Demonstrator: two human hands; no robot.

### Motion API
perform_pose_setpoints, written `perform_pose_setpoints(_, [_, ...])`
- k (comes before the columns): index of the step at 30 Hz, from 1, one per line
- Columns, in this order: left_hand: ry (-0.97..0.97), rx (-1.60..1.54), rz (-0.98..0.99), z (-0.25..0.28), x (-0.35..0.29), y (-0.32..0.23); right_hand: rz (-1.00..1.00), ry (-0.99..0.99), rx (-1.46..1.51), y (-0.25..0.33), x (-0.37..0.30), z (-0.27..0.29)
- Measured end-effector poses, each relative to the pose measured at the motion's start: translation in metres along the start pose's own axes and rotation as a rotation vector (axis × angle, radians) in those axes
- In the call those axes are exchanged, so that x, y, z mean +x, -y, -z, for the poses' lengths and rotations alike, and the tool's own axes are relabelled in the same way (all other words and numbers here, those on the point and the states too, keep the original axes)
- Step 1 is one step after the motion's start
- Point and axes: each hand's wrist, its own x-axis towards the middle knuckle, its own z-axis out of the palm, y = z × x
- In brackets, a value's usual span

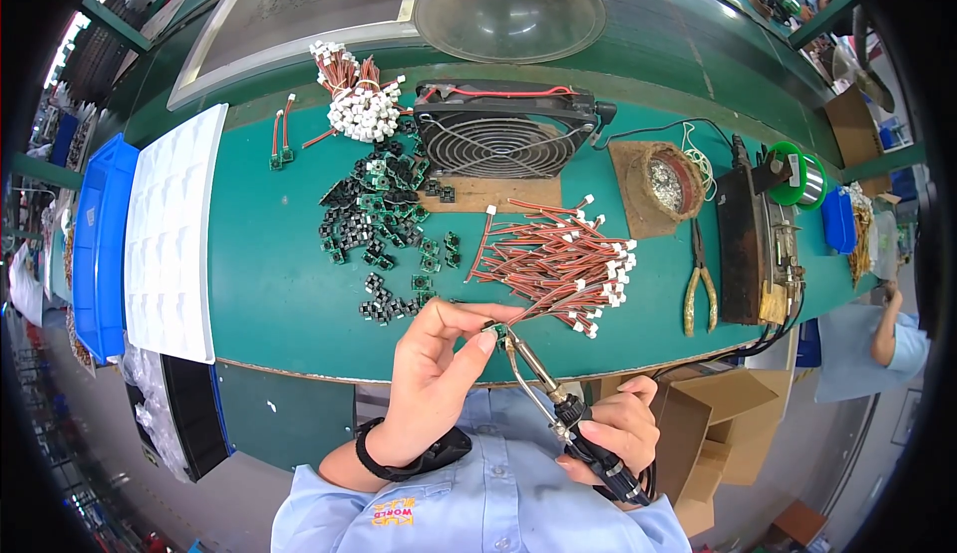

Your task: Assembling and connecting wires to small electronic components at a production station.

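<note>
Between thumb and forefinger, my left hand (436, 354) pinches a small green circuit board (497, 331) at the table's near edge. My right hand (620, 435) is wrapped round the black handle of a soldering iron (571, 413). The iron's tip, with a thin metal tube beside it, meets the board; the exact contact is too small to make out. Red and black wires run from the board toward a pile of wire leads with white connectors (558, 259). Left of that pile lies a heap of small green and black circuit boards (374, 209).
A black fan (503, 134) stands behind the piles, near bundled white-plugged leads (364, 109). To the right are a round tin (670, 182), pliers (701, 284), a dark soldering unit (743, 244) and a green solder spool (797, 179). A white tray (174, 234) lies left.
</note>
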Motion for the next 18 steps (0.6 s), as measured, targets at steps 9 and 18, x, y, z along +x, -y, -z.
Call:
perform_pose_setpoints(9, [-0.011,0.039,-0.025,0.0003,-0.0008,0.0008,0.005,-0.007,0.001,-0.0004,-0.0029,-0.0002])
perform_pose_setpoints(18, [-0.034,-0.003,0.016,0.0005,0.0000,-0.0049,0.063,-0.024,0.022,-0.0051,-0.0062,0.0055])
